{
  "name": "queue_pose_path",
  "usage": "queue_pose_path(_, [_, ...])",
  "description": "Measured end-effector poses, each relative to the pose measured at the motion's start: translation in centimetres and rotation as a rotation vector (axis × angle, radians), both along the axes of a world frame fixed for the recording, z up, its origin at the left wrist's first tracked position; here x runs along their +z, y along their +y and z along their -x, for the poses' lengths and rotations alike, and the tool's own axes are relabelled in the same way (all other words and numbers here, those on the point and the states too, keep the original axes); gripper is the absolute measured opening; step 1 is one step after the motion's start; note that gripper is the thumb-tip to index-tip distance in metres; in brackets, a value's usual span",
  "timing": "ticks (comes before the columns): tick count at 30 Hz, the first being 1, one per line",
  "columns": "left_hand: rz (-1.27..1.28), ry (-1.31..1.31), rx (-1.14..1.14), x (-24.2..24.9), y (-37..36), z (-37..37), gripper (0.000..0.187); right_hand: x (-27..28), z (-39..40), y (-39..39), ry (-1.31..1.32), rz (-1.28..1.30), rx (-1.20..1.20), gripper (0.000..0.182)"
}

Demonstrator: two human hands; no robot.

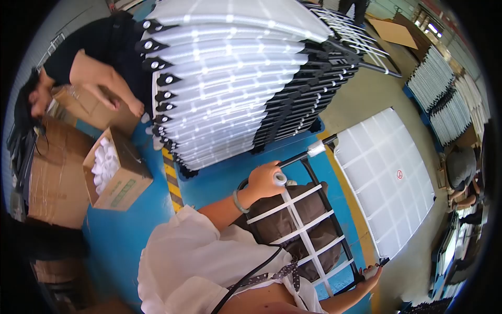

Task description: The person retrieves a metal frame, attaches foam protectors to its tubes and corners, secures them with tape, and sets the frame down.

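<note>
A black tubular frame with white straps (pixel 307 227) lies in front of me, joined to a flat white panel (pixel 386 180) with a grid pattern and a small red sign. My left hand (pixel 263 179), with a bracelet at its wrist, is closed around a small white roll (pixel 280 179) beside the frame's upper bar. My right hand (pixel 368 280) is closed at the lower corner where frame and panel meet; something whitish shows between its fingers. A white sleeve (pixel 316 148) wraps the bar at the opposite corner. Dark brown fabric shows beneath the straps.
A tall stack of folded white panels (pixel 225 89) stands on a blue pallet ahead. At left, a cardboard box (pixel 125 183) holds several white rolls, and a co-worker (pixel 99 63) bends near larger cartons. More stacked panels (pixel 431 76) and another person (pixel 461 167) are at right.
</note>
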State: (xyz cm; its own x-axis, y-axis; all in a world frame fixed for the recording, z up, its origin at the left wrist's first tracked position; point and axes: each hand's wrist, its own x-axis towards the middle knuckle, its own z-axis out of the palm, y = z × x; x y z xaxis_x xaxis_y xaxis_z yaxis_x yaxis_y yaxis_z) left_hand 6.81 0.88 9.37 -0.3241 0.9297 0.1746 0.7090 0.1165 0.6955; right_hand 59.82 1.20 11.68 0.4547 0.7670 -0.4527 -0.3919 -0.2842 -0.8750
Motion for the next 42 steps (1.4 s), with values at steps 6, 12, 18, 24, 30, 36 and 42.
queue_pose_path(6, [0.009, -0.032, 0.036, 0.7, 0.3, -0.5, 0.03, -1.6, -1.4, 0.3, -0.135, 0.016, 0.113, 0.026])
queue_pose_path(12, [-0.044, -0.005, 0.069, 0.4, -0.1, -0.9, 0.035, -1.4, -1.0, 0.8, -0.151, 0.022, 0.06, 0.03])
queue_pose_path(18, [-0.158, -0.06, -0.005, -1.3, 0.4, -0.4, 0.038, -0.6, -0.7, 0.4, -0.065, -0.022, 0.047, 0.032])
queue_pose_path(24, [-0.151, -0.844, -0.035, -1.6, 1.5, -0.3, 0.022, -0.8, -0.9, 0.5, -0.04, -0.105, 0.035, 0.019])
queue_pose_path(30, [-0.161, -0.709, -0.034, -1.6, 1.8, -0.9, 0.018, -0.7, -0.7, -0.4, -0.039, -0.103, 0.007, 0.02])
queue_pose_path(36, [-0.318, -0.84, 0.013, -1.6, 2.2, -1.5, 0.016, 0.0, -0.4, -0.2, -0.055, -0.093, 0.006, 0.017])
queue_pose_path(42, [-0.311, -0.727, 0.026, -1.9, 2.4, -1.3, 0.024, -1.2, -1.1, 0.0, -0.09, -0.089, -0.037, 0.043])
